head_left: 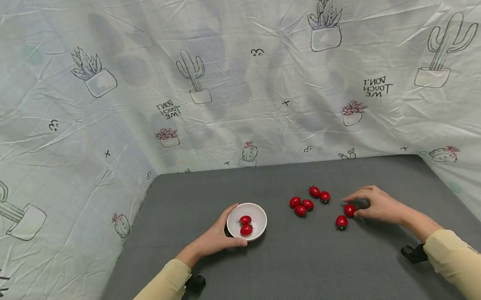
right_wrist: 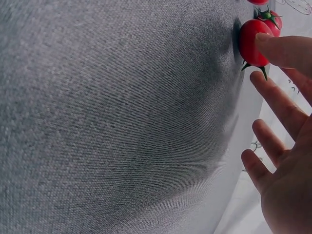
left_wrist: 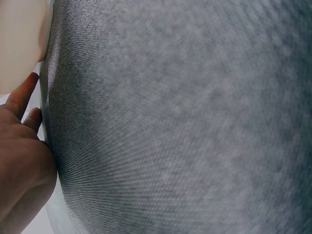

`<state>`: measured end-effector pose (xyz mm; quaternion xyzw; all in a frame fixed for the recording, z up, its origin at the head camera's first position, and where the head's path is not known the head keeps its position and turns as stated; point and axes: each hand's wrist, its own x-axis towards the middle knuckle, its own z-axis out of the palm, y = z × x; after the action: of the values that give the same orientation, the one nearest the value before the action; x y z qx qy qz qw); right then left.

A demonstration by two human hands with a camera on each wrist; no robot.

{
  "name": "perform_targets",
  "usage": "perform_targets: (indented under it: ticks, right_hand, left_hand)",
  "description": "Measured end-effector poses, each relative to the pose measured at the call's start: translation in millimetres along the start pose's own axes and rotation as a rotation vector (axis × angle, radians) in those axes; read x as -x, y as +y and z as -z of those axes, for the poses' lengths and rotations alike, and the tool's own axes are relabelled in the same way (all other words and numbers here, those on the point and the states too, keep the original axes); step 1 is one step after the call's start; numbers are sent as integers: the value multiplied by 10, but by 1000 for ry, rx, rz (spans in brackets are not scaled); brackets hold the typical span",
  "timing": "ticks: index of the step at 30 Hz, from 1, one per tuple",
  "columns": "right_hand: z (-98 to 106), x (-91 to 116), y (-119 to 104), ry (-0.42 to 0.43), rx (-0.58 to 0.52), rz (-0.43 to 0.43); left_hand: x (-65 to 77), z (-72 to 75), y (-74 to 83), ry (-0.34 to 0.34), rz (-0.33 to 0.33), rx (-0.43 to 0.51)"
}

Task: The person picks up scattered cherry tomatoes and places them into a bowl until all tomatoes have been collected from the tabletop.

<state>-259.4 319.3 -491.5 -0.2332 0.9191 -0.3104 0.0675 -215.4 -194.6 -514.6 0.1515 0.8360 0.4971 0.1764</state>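
Note:
My left hand [head_left: 219, 235] holds a small white bowl [head_left: 262, 228] from its left side, thumb along the near side and fingers around the far side. Two red cherry tomatoes [head_left: 246, 229] lie inside the bowl. In the left wrist view only part of the bowl [left_wrist: 22, 41] shows, beside the fingertips. My right hand [head_left: 378, 206] is low over the table at a cherry tomato [head_left: 349, 210], its fingers spread apart. The right wrist view shows the thumb overlapping that tomato [right_wrist: 249, 45], with the other fingers apart from it. Another cherry tomato [head_left: 341, 222] lies just left of it.
Several more cherry tomatoes lie between the bowl and my right hand: a cluster [head_left: 300, 211] and a pair [head_left: 314, 191] farther back. The dark grey table [head_left: 287, 276] is bordered at the back and sides by a pale cactus-print curtain [head_left: 234, 88].

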Motion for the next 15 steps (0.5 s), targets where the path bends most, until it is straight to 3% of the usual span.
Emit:
perform_targets:
  ticks: [9, 15]
  right_hand:
    - [-10, -34, 39, -18, -25, 1]
    - [-13, -43, 59, -33, -31, -47]
  left_hand:
    - [11, -3, 30, 1, 2, -6]
    - [7, -4, 25, 3, -3, -6]
